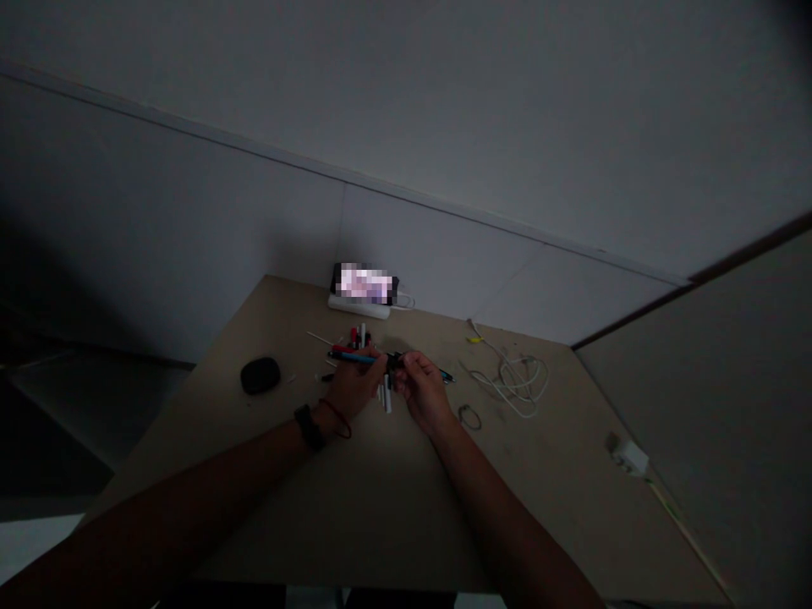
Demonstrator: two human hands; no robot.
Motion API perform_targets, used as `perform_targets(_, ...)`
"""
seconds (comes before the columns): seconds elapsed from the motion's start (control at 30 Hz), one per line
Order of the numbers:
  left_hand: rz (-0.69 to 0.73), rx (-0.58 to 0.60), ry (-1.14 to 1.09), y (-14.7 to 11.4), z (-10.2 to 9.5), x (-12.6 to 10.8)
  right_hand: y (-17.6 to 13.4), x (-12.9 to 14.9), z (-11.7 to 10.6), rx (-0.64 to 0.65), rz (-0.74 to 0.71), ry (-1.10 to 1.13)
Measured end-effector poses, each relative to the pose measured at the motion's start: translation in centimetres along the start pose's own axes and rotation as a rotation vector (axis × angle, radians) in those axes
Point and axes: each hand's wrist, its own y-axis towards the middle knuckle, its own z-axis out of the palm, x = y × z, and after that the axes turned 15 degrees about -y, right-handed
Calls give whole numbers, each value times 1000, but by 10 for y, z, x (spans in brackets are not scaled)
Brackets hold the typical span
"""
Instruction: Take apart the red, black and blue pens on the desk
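My left hand [359,385], with a dark watch and a red cord on its wrist, is closed around a blue pen [352,357] that points out to the left. Close beside it, my right hand [424,391] is closed in a pinch. A dark piece [394,361] shows between the fingertips of both hands; its exact shape is too dim to tell. Past the right hand sticks out a pen end [448,376]. Under and behind the hands lie several pens and markers, among them a white marker [386,396] and a red one [353,335], partly hidden.
A lit phone [364,284] leans on a white block [359,309] at the back of the table [381,516]. To the left lies a black rounded case [260,375]. On the right are a coiled white cable [517,381], a small ring [469,417] and a white adapter [630,457].
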Motion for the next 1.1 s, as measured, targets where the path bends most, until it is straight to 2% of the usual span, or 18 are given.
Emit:
perform_targets(0.37, 3, 33, 24, 1, -1, -1, 0, 3, 2, 39, -39, 41)
perform_targets(0.6, -19, 88, 191, 4, -6, 3, 4, 1, 3, 66, -60, 74)
perform_targets(0.97, 5, 10, 203, 5, -10, 3, 5, 0, 3, 35, -67, 84)
perform_targets(1.1, 13, -21, 170, 4, -9, 1, 5, 1, 4, -27, -35, 126)
